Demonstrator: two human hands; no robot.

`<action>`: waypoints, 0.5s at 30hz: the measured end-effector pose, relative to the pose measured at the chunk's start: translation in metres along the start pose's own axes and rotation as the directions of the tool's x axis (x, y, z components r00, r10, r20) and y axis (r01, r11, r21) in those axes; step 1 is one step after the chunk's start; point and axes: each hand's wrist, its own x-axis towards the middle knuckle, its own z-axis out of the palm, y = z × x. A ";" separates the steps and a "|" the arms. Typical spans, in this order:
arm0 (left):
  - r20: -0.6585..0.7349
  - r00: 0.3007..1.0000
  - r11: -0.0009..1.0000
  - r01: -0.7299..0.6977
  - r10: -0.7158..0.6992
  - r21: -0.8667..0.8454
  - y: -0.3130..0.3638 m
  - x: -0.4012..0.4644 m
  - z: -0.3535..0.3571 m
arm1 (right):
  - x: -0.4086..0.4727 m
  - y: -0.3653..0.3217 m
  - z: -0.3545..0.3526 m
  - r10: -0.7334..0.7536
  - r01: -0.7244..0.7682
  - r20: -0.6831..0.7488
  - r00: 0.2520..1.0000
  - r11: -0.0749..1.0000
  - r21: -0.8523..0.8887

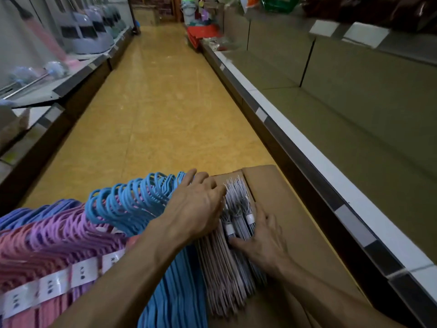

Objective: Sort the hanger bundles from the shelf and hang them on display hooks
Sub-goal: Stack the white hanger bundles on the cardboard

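Bundles of plastic hangers lie at the bottom of the head view on a cardboard box. From the left come pink hangers, purple hangers and blue hangers, strapped with white labelled bands. To their right lie thin pale grey-pink hanger bundles with white tape round their necks. My left hand lies over the gap between the blue and the pale bundles, fingers reaching forward. My right hand rests on the pale bundles from the right, fingers spread across their necks.
A yellow-floored aisle runs ahead. On the right stands a long, low shelf with a white edge strip. Left shelves hold dustpans and brushes. Red tubs and buckets stand at the far end.
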 end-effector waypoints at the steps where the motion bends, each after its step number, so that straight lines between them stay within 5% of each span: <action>1: 0.012 1.000 1.000 0.003 -0.003 0.028 0.001 0.005 0.002 | 0.003 0.001 0.005 -0.002 0.002 0.012 1.000 1.000 -0.021; 6: 0.027 1.000 0.999 -0.006 0.005 0.035 0.001 0.019 0.003 | 0.013 0.007 0.020 -0.020 0.024 0.051 0.999 0.997 -0.076; 15: 0.006 0.999 0.971 -0.049 0.052 -0.235 0.009 0.027 0.005 | 0.016 0.027 0.009 -0.043 0.041 0.004 0.999 0.980 0.196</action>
